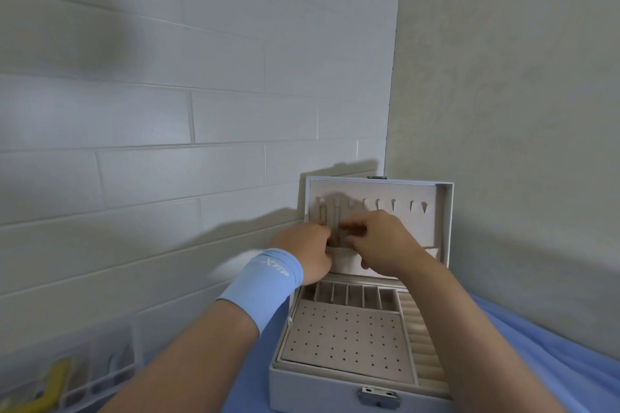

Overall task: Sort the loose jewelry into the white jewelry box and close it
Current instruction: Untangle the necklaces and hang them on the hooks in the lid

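Note:
The white jewelry box (335, 389) stands open on the blue cloth, its lid (443, 221) upright against the wall. Two thin chains (323, 213) hang from hooks at the lid's left side. Both hands are raised to the lid's lower left. My left hand (303, 250), with a blue wristband, has its fingers curled at the lower end of the chains. My right hand (379, 241) pinches at the same spot beside the lid's pocket. The picture is blurred, so what each hand holds is unclear. The tray below has a perforated earring panel (349, 339).
A clear plastic organizer (100, 365) with compartments sits at the lower left, holding a yellow item (55, 386) and small pieces. A tiled wall stands behind, and a plain wall is on the right. A metal clasp (379, 397) sits on the box front.

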### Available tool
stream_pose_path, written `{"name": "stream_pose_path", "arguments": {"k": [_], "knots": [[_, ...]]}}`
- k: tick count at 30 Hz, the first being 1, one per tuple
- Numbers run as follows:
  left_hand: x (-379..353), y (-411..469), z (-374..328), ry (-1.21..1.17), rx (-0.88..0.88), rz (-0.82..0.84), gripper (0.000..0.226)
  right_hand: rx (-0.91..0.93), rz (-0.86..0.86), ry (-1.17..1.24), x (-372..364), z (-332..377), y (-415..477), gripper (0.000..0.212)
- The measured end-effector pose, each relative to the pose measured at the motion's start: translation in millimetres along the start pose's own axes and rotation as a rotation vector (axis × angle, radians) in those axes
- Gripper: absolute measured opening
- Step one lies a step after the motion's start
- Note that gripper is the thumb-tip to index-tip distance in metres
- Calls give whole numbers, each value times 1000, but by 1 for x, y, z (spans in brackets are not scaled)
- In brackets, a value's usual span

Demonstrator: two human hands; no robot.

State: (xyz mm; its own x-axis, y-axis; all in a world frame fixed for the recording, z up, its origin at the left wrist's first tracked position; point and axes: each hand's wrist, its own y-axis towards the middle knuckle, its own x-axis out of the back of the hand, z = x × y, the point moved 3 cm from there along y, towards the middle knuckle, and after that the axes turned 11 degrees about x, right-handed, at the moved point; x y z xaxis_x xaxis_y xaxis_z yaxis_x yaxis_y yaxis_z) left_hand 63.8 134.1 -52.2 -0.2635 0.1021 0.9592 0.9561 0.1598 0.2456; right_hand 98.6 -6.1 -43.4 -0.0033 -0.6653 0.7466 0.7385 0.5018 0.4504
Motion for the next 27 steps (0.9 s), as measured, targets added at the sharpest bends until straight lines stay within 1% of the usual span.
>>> {"name": "stream_pose_path", "arguments": {"k": [3,5,8,13,15,17,20,22,24,27], "knots": [[-1,1,0,-18,9,12,22,-20,17,-98,-1,-2,1,26],[0,0,1,-26,14,21,24,-30,76,-155,-3,-2,1,28],[2,-4,1,-39,11,35,22,-20,168,-122,-7,0,-2,31],[18,-26,10,-198,-27,5,28,11,71,-93,13,14,-8,30],[26,-41,16,-252,-48,-18,20,34,56,-39,21,23,-13,26],[33,-58,26,-317,-53,-25,18,73,70,7,25,37,-19,19],[41,-83,39,-370,-35,-8,14,135,163,40,24,62,-33,13],[44,-99,45,-365,-19,26,12,140,227,50,21,77,-45,12],[43,-115,48,-336,-8,97,11,133,311,33,15,89,-60,10],[34,-136,50,-263,-11,230,10,112,511,-10,-1,104,-86,9]]}}
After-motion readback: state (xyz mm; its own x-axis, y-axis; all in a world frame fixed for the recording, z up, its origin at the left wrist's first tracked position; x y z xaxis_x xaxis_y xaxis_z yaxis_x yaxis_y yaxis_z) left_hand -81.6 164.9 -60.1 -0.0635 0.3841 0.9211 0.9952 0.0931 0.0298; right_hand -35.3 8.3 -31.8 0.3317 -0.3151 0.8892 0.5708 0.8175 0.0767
